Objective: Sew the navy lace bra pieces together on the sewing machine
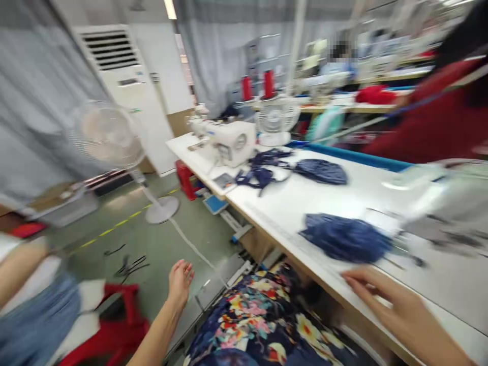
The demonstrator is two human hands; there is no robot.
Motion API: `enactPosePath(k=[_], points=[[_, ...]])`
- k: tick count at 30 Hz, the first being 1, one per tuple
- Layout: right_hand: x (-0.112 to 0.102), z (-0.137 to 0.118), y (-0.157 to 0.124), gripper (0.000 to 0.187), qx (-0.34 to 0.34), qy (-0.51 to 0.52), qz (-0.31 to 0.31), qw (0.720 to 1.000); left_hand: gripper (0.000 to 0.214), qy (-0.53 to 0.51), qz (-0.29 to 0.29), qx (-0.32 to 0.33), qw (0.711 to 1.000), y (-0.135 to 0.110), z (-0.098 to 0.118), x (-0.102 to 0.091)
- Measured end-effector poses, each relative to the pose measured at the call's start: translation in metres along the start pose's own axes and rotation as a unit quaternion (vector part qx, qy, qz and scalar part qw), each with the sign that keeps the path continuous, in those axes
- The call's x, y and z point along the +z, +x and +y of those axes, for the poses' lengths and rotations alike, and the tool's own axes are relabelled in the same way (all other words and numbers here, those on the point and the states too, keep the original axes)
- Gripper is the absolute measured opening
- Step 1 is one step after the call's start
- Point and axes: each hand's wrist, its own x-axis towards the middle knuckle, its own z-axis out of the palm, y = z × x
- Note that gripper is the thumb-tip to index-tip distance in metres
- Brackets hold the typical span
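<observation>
The picture is blurred by motion. My left hand hangs in the air beside my floral-clothed lap, over the green floor, fingers loosely apart and holding nothing. My right hand lies flat with fingers stretched on the front edge of the white sewing table. Just beyond its fingertips sits a crumpled dark blue fabric piece. Further back on the table lie another blue piece and a tangle of dark blue straps. A sewing machine stands blurred at the right.
A white sewing machine and a desk fan stand at the table's far end. A standing fan is on the floor at left, with a red stool below. Another person's arm enters at left, and a person in red is at right.
</observation>
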Motion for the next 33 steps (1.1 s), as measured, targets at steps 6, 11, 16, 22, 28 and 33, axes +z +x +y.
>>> enactPosePath(k=[6, 11, 16, 22, 28, 33], points=[[-0.027, -0.006, -0.014, 0.032, 0.094, 0.014, -0.019, 0.995, 0.013, 0.209, -0.482, 0.232, 0.818, -0.116, -0.005, 0.15], [-0.038, 0.012, -0.023, 0.03, 0.132, 0.02, 0.005, 0.991, 0.017, 0.257, -0.598, 0.453, 0.609, -0.189, 0.004, 0.261], [-0.04, 0.028, -0.018, 0.027, 0.172, 0.032, 0.028, 0.984, 0.019, 0.362, -0.581, 0.51, 0.521, -0.215, -0.018, 0.367], [-0.038, 0.034, -0.015, 0.031, 0.209, 0.052, 0.046, 0.975, 0.006, 0.377, -0.628, 0.479, 0.483, -0.201, -0.012, 0.363], [-0.035, 0.027, 0.007, 0.037, 0.249, 0.216, 0.065, 0.942, 0.01, 0.302, -0.691, 0.311, 0.579, -0.186, 0.009, 0.311], [-0.027, 0.004, 0.031, 0.041, 0.207, 0.235, 0.116, 0.943, 0.008, 0.28, -0.697, 0.338, 0.566, -0.191, 0.02, 0.29]])
